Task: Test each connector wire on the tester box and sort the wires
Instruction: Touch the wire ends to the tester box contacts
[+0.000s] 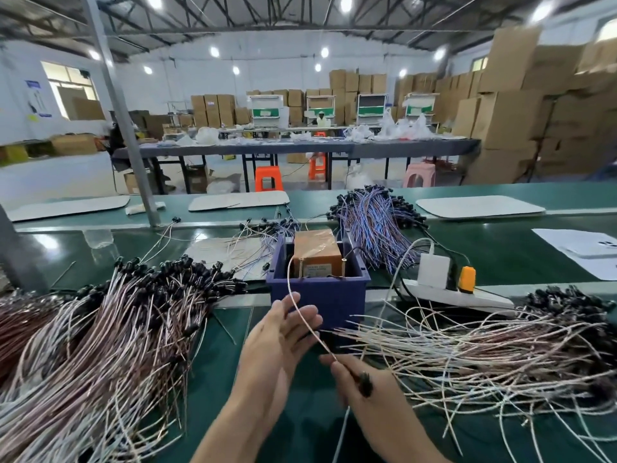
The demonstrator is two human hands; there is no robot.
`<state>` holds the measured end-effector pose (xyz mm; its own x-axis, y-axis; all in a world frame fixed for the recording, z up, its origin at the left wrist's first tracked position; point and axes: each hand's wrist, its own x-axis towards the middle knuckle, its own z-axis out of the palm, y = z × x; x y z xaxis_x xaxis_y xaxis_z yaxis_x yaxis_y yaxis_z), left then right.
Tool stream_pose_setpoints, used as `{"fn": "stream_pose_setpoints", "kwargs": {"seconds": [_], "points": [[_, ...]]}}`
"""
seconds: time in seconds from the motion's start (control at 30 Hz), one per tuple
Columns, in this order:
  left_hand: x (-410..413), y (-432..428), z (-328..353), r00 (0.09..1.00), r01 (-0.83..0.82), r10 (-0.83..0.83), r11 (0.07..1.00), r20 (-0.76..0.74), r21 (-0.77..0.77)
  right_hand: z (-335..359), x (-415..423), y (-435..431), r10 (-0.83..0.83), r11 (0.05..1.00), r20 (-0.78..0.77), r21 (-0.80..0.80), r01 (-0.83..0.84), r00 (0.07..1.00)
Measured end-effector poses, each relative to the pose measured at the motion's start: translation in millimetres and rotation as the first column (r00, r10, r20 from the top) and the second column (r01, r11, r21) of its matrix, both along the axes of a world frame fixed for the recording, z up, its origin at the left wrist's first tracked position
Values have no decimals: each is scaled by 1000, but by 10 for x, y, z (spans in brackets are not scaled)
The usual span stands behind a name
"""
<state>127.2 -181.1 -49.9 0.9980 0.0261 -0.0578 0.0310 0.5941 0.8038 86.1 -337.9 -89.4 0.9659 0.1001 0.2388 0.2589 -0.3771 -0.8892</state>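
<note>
The green worktop (500, 248) carries a blue tester box (317, 295) at its middle, a heap of brown-white wires (110, 329) on the left, a looser heap (484, 355) on the right, a blue-violet bundle (374, 222) behind, a white power strip (467, 295) and paper sheets (584, 248) far right

A: Tester?
B: Mid-frame: an orange-brown tape-wrapped tester box (317, 252), upright in a dark blue plastic bin (320, 295).
A: Wires?
B: One thin pale wire (314, 333) arcs from the box's front to lower centre (black connector (365, 384) at that end). Pale-brown wire heap (117, 329) at left, looser pale heap (484, 355) at right, blue-purple bundle (374, 225) above-right of the box.
</note>
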Motion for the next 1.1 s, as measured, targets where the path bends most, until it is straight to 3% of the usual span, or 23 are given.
{"fn": "stream_pose_setpoints", "kwargs": {"seconds": [0.13, 0.23, 0.33, 0.43, 0.53, 0.63, 0.87, 1.1], "points": [[49, 165, -113, 998, -66, 66, 995, 8, -80, -18, 26, -14, -16, 999, -17, -42, 16, 1000], [66, 249, -183, 972, -235, 233, 967, 33, 97, -34, 41, -30, -81, 996, 30, -35, 82, 996], [60, 286, -254, 904, -426, 385, 836, 184, 346, -37, 72, -64, -174, 984, 109, -10, 176, 979], [87, 248, -345, 828, -560, 474, 684, 298, 468, -38, 131, -82, -264, 964, 139, 22, 264, 954], [116, 153, -394, 756, -653, 477, 509, 449, 561, -29, 236, -16, -343, 939, 185, 80, 334, 921], [175, 48, -380, 716, -698, 401, 420, 571, 580, 18, 418, 113, -447, 890, 237, 213, 403, 863], [457, -103, -385, 675, -737, 395, 399, 623, 546, 15, 766, 266, -576, 806, 277, 346, 480, 769], [605, -153, -412, 661, -748, 382, 414, 646, 520, -20, 861, 235, -604, 782, 232, 356, 511, 762]]}}
